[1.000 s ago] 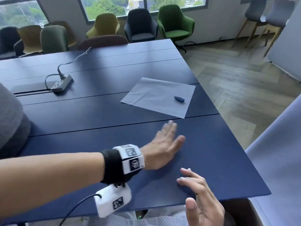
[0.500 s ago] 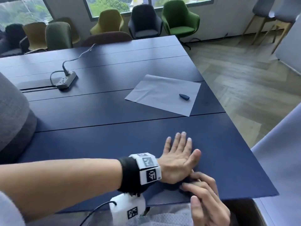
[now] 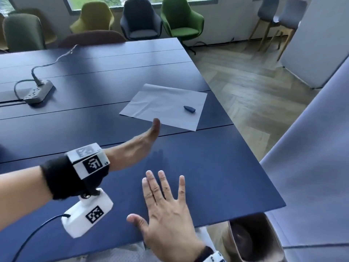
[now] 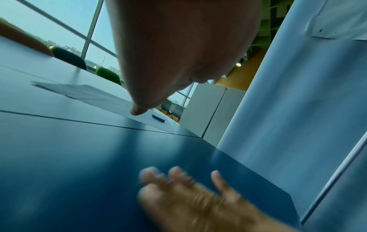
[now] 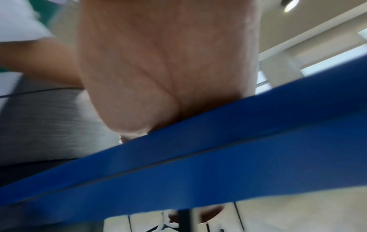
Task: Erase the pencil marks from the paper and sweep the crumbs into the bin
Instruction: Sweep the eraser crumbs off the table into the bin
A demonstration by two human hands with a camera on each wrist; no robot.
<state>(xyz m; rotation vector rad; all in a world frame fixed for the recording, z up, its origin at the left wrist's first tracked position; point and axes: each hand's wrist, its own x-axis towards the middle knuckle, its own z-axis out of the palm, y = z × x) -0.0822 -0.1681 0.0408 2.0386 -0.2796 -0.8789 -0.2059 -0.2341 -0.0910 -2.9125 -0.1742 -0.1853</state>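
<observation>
A sheet of white paper point(image 3: 166, 105) lies on the dark blue table point(image 3: 217, 167), with a small blue eraser point(image 3: 189, 109) on its right part; paper point(image 4: 95, 95) and eraser point(image 4: 158, 118) also show in the left wrist view. My left hand point(image 3: 139, 142) stands on edge on the table with straight fingers, its tip close to the paper's near edge. My right hand point(image 3: 166, 203) lies flat, palm down, fingers spread, near the table's front edge. A dark bin point(image 3: 255, 241) sits below the table's front right corner. No crumbs can be made out.
A power strip point(image 3: 37, 92) with its cable rests on the table at the left. Armchairs point(image 3: 181, 19) line the far side under the windows. Grey partition panels point(image 3: 311, 148) stand to the right, over a wooden floor point(image 3: 255, 95).
My left hand has turned from flat to on edge and moved away from me toward the paper. My right hand has come forward from beside the left hand and spread flat.
</observation>
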